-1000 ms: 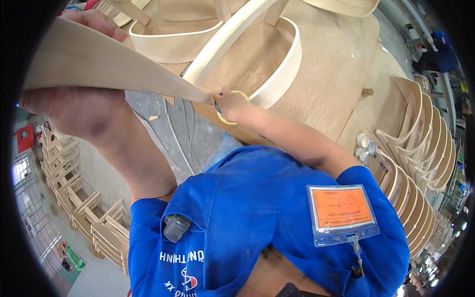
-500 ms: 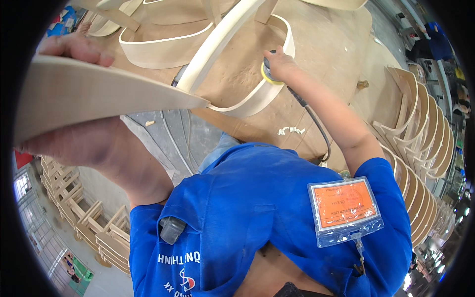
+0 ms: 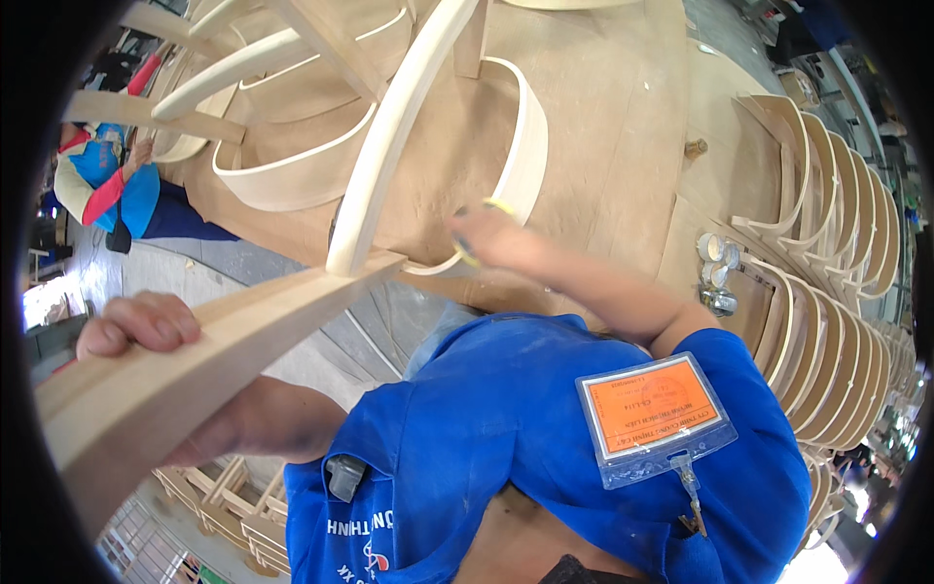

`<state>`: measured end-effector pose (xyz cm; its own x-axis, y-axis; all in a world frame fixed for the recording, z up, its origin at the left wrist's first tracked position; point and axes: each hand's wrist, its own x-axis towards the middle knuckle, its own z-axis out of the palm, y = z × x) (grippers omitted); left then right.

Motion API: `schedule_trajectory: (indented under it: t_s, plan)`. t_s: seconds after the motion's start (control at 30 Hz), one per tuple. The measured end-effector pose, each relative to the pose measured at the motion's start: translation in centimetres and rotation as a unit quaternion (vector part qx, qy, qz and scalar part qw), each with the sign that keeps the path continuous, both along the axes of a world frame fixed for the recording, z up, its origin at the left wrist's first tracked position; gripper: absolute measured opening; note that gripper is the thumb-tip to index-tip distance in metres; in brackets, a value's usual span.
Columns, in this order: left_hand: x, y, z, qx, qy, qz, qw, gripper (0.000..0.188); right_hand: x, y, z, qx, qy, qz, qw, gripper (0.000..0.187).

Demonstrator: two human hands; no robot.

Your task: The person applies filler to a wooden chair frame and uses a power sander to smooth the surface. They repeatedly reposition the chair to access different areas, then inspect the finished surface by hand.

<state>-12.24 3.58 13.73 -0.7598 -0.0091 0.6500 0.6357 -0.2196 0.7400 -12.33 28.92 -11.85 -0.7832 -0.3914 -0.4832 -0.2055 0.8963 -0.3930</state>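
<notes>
Gripping a pale wooden rail (image 3: 195,360) with fingers curled over its top edge, the left hand (image 3: 136,326) steadies the chair frame, while the right hand (image 3: 496,238) (blurred) closes around a small yellow pad (image 3: 491,207) against a curved wooden band (image 3: 520,146). Beyond the right hand, stacked curved backrests (image 3: 827,253) line the workbench (image 3: 623,117).

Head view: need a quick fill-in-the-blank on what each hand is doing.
1. The left hand grips a pale curved wooden ____ piece.
2. The right hand holds a small ____ pad against the bent wooden band.
3. The orange badge hangs on a ____ shirt.
Missing words: frame; yellow; blue
</notes>
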Motion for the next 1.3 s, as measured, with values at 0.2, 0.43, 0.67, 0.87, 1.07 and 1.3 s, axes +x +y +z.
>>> schedule_trajectory:
  t_s: [0.2,0.43,0.67,0.87,1.07,1.3]
  plan:
    - [0.5,1.5,0.0,0.006,0.007,0.048,0.999,0.07,-8.5,9.9,0.4,0.062,0.05,-0.137,0.987,0.051]
    - [0.2,2.2,0.6,-0.012,0.029,0.081,0.996,0.052,-20.4,14.1,-1.4,0.146,0.051,-0.163,0.974,0.069]
    - [0.2,3.6,0.8,0.037,0.01,0.136,0.99,0.046,-27.4,14.1,-2.2,0.167,0.043,-0.214,0.961,0.073]
    - [0.2,3.2,0.7,0.022,0.018,0.124,0.992,0.048,-24.9,13.2,-2.3,0.233,0.04,-0.127,0.963,0.07]
    - [0.5,3.8,0.5,-0.024,0.021,0.172,0.985,0.054,-14.9,10.6,0.8,0.165,0.001,-0.077,0.983,0.072]
    - [0.5,4.9,0.7,-0.019,0.013,0.231,0.973,0.058,-10.5,9.1,1.5,0.11,-0.005,-0.081,0.991,0.058]
